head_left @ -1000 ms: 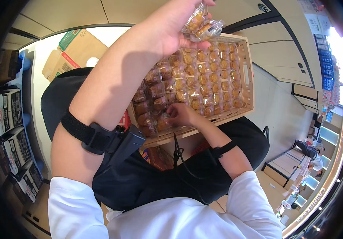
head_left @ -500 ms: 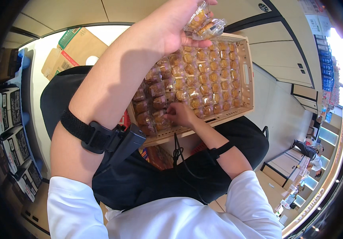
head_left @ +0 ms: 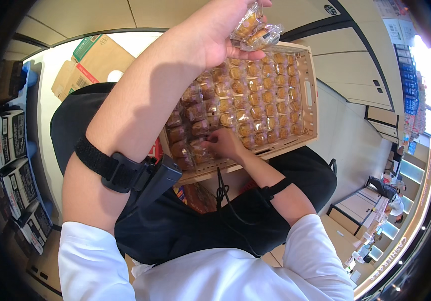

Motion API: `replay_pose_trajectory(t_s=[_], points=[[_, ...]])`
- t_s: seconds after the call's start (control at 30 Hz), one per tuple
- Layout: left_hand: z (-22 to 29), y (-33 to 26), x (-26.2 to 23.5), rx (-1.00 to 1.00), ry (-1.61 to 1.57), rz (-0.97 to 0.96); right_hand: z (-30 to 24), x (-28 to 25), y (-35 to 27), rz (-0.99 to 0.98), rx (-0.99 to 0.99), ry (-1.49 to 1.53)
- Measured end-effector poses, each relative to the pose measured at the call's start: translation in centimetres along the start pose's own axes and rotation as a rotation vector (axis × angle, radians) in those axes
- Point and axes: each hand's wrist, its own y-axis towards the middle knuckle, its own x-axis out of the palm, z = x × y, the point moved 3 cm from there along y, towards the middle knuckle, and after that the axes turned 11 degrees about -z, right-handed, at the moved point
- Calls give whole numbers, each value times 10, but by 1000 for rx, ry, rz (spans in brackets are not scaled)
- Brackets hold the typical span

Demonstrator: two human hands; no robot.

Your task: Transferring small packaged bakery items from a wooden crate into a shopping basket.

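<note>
At the top of the view my left hand [head_left: 220,47] is closed around a few clear-wrapped pastries [head_left: 261,37], raised over the far edge of a tan crate [head_left: 308,95]. Rows of golden pastries [head_left: 255,98], each in clear plastic, fill the crate; those on its left side look browner. My right hand [head_left: 227,144] reaches in over the near side, its fingers bent together on a wrapped pastry [head_left: 198,148] in the near row. My left forearm hides the crate's far left part.
The crate rests by my knees. A flattened cardboard box [head_left: 97,60] lies on the left. Cabinets [head_left: 346,60] stand beyond the crate, and stacked boxes [head_left: 17,175] line the far left. A black cable [head_left: 223,190] hangs near my lap. A person [head_left: 395,203] is far off to the right.
My right hand has shifted slightly left, its fingers curled at the same near-row pastry. My left hand stays raised with its wrapped pastries, nearly still.
</note>
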Motion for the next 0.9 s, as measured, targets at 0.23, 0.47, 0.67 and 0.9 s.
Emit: replay_pose_trajectory(t_s=[0.23, 0.47, 0.67, 0.9], points=[[0, 1, 0, 5, -10, -29, -6, -13, 0, 118, -105, -217], [1, 1, 1, 18, 5, -53, -32, 17, -6, -233, -418, 74], [1, -2, 1, 9, 23, -14, -22, 43, -1, -416, -538, -125], [-5, 0, 4, -57, 79, -76, -21, 10, 1, -372, -278, 429]])
